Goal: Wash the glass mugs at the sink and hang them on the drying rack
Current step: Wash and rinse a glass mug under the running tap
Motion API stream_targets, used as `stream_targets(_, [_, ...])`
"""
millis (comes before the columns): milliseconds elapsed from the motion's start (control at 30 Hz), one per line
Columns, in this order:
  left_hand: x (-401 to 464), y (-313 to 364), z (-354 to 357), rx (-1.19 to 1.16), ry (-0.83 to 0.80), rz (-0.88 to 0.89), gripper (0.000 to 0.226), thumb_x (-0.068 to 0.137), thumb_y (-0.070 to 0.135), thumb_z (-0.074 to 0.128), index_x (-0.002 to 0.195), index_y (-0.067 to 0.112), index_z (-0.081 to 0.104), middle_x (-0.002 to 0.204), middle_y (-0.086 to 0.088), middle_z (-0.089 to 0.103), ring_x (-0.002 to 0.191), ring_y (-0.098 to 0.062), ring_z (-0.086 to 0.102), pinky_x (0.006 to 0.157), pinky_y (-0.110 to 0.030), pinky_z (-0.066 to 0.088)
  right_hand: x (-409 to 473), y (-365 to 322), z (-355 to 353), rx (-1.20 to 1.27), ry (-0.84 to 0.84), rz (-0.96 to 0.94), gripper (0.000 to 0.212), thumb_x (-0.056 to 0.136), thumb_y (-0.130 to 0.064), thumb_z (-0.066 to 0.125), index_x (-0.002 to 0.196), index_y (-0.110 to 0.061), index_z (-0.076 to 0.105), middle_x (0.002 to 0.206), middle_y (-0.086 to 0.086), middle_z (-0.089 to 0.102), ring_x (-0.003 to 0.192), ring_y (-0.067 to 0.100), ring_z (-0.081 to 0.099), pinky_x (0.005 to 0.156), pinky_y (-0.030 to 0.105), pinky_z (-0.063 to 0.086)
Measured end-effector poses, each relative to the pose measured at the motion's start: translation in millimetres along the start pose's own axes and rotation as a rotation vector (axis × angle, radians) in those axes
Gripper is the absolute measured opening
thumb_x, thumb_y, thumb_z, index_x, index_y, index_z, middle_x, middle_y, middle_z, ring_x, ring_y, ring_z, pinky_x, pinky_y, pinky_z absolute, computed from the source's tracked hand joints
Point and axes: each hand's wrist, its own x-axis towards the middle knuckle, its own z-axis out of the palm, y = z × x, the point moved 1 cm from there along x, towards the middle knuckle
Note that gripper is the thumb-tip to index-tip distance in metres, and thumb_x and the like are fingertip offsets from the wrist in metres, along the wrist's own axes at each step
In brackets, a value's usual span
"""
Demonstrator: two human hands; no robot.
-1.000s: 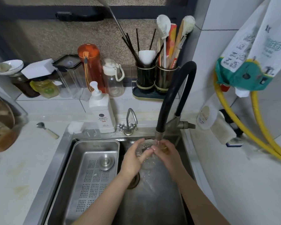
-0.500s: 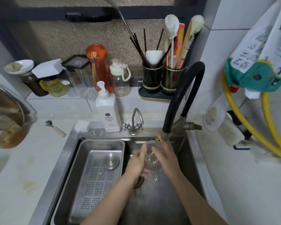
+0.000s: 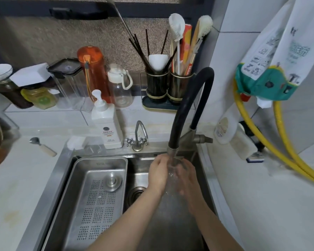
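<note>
From the head camera, we have raised the glass mug (image 3: 173,168) from lower in the sink (image 3: 203,171) to right beneath the faucet (image 3: 173,153); rinsing seems underway. Our left hand (image 3: 158,173) and right hand (image 3: 186,175) curl closed around it, mug between the fingers. Its axis and mouth direction we cannot tell.

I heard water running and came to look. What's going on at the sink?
A person is rinsing a glass mug under the black faucet, with water running over it. The left hand and right hand are both wrapped around the mug, over the right side of the sink. The perforated metal tray on the left side holds only a metal stopper. The soap bottle stands untouched behind the sink. No drying rack is in view.
</note>
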Motion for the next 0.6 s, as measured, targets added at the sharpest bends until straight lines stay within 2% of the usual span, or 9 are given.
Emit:
stream_targets(67, [-7.2, -1.2, 0.2, 0.125, -0.059, 0.182, 0.011, 0.088, 0.037, 0.062, 0.089, 0.026, 0.063, 0.082, 0.012, 0.066, 0.078, -0.001, 0.061, 0.074, -0.027, 0.045, 4.8, -3.4, -7.4, 0.007, 0.0, 0.039, 0.041, 0.091, -0.049, 0.052, 0.126, -0.028, 0.054, 0.126, -0.001, 0.061, 0.107, 0.01, 0.062, 0.08, 0.026, 0.054])
stream_targets(133, [-14.1, -9.1, -6.4, 0.225, -0.133, 0.303, 0.039, 0.078, 0.056, 0.066, 0.108, 0.032, 0.058, 0.1, 0.015, 0.064, 0.094, 0.003, 0.06, 0.081, -0.02, 0.048, 9.9, -9.5, -8.8, 0.073, -0.005, 0.096, 0.047, 0.094, -0.051, 0.045, 0.129, -0.022, 0.053, 0.128, 0.002, 0.061, 0.115, 0.019, 0.06, 0.094, 0.04, 0.05])
stream_targets(200, [-16.2, -11.1, -13.7, 0.232, -0.09, 0.324, 0.05, 0.072, 0.063, 0.067, 0.115, 0.04, 0.053, 0.108, 0.02, 0.06, 0.102, 0.005, 0.057, 0.082, -0.01, 0.045, 12.0, -15.1, -1.7, -0.003, -0.04, 0.098, 0.049, 0.094, -0.053, 0.043, 0.13, -0.021, 0.053, 0.128, 0.002, 0.061, 0.117, 0.021, 0.059, 0.1, 0.046, 0.047])
stream_targets(267, [-12.9, -9.0, -20.2, 0.197, 0.039, 0.253, 0.044, 0.075, 0.061, 0.065, 0.111, 0.035, 0.056, 0.105, 0.016, 0.063, 0.1, -0.001, 0.059, 0.082, -0.016, 0.046, 10.0, -16.6, 10.3, -0.114, -0.09, 0.08, 0.06, 0.088, -0.06, 0.047, 0.133, -0.021, 0.049, 0.133, 0.001, 0.056, 0.119, 0.018, 0.056, 0.104, 0.047, 0.044])
stream_targets(333, [-7.4, -4.0, -28.3, 0.157, 0.149, 0.11, 0.036, 0.081, 0.062, 0.056, 0.101, 0.032, 0.059, 0.096, 0.012, 0.065, 0.094, -0.005, 0.06, 0.078, -0.022, 0.044, 4.7, -12.7, 21.5, -0.197, -0.143, 0.056, 0.091, 0.071, -0.079, 0.053, 0.142, -0.026, 0.036, 0.142, -0.006, 0.046, 0.127, 0.011, 0.048, 0.109, 0.045, 0.038])
stream_targets(400, [-3.5, -0.8, -35.0, 0.125, 0.158, -0.024, 0.037, 0.087, 0.065, 0.043, 0.095, 0.032, 0.059, 0.094, 0.012, 0.064, 0.091, -0.004, 0.06, 0.078, -0.024, 0.043, -0.6, -6.3, 26.5, -0.283, -0.154, 0.03, 0.11, 0.056, -0.086, 0.059, 0.146, -0.032, 0.026, 0.146, -0.014, 0.039, 0.132, 0.005, 0.041, 0.112, 0.041, 0.034])
stream_targets(500, [-4.9, 2.9, -36.4, 0.17, 0.083, -0.099, 0.051, 0.088, 0.07, 0.032, 0.109, 0.027, 0.052, 0.104, 0.01, 0.058, 0.1, -0.01, 0.055, 0.09, -0.03, 0.039, -2.9, -3.6, 26.1, -0.264, -0.129, 0.004, 0.094, 0.057, -0.079, 0.065, 0.135, -0.039, 0.033, 0.128, -0.033, 0.046, 0.116, -0.012, 0.047, 0.096, 0.024, 0.04])
stream_targets(533, [-6.1, 3.8, -34.9, 0.197, 0.039, -0.094, 0.052, 0.086, 0.07, 0.035, 0.113, 0.027, 0.049, 0.108, 0.01, 0.056, 0.103, -0.01, 0.053, 0.091, -0.029, 0.038, -1.4, -5.0, 25.5, -0.224, -0.1, -0.001, 0.081, 0.062, -0.075, 0.064, 0.129, -0.038, 0.039, 0.12, -0.031, 0.051, 0.109, -0.01, 0.052, 0.088, 0.022, 0.042])
stream_targets(600, [-8.9, 2.0, -31.8, 0.21, -0.053, -0.064, 0.06, 0.081, 0.067, 0.051, 0.122, 0.024, 0.045, 0.121, 0.006, 0.055, 0.112, -0.013, 0.054, 0.098, -0.032, 0.042, 5.8, -7.9, 24.4, -0.159, -0.03, -0.022, 0.058, 0.08, -0.062, 0.056, 0.119, -0.019, 0.053, 0.111, -0.008, 0.061, 0.101, 0.009, 0.06, 0.08, 0.026, 0.046])
